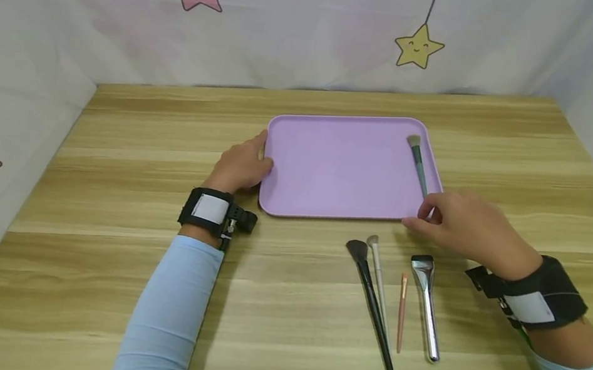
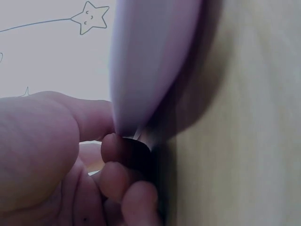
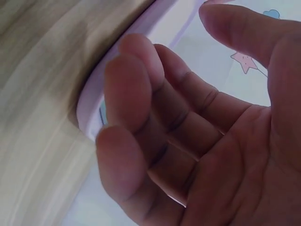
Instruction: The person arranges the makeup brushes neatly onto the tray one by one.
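A lilac rectangular tray (image 1: 350,167) lies on the wooden table. My left hand (image 1: 241,164) grips its left edge, thumb over the rim and the other fingers curled underneath, as the left wrist view shows. Inside the tray, along its right side, rests a makeup brush (image 1: 418,161) with a dark green handle and a light tan head. The far end of that handle is hidden by my right hand (image 1: 458,227), at the tray's front right corner. In the right wrist view, its fingers (image 3: 127,94) curve loosely over the tray's rim, the thumb well apart from them.
In front of the tray lie a long black brush (image 1: 372,309), a slim pale brush (image 1: 380,276), a short pink brush (image 1: 401,313) and a silver flat-headed brush (image 1: 427,311). A curtain (image 1: 295,33) printed with stars hangs behind the table.
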A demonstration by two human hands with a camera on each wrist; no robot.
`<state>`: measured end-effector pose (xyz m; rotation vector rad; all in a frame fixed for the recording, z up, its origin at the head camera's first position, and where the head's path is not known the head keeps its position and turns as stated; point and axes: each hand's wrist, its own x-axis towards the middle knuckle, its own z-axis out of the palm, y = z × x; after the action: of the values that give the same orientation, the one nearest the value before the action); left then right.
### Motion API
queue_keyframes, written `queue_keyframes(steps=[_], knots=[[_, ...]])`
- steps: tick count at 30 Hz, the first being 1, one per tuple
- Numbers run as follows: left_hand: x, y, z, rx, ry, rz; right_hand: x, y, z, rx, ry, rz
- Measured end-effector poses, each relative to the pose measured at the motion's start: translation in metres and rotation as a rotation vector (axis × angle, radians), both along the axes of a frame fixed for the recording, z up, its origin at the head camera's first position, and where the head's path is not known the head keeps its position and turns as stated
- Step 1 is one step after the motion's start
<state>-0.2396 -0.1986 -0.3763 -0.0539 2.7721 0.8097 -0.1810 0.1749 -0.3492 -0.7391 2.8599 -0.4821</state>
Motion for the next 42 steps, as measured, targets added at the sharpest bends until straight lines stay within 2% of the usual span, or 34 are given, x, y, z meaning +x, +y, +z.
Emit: queue_keyframes(steps=[15, 25, 35, 42], knots=[[-0.002, 0.001, 0.000, 0.001, 0.003, -0.005, 0.010, 0.004, 0.000, -0.005, -0.044, 0.039], [-0.003, 0.001, -0.002, -0.002, 0.004, 0.003, 0.013, 0.011, -0.004, 0.015, -0.056, 0.021], [-0.003, 0.001, -0.003, 0.006, 0.007, 0.003, 0.020, 0.011, 0.000, 0.101, -0.132, 0.010], [-0.003, 0.001, -0.002, 0.008, 0.011, -0.005, 0.023, 0.010, -0.001, 0.145, -0.155, 0.020]])
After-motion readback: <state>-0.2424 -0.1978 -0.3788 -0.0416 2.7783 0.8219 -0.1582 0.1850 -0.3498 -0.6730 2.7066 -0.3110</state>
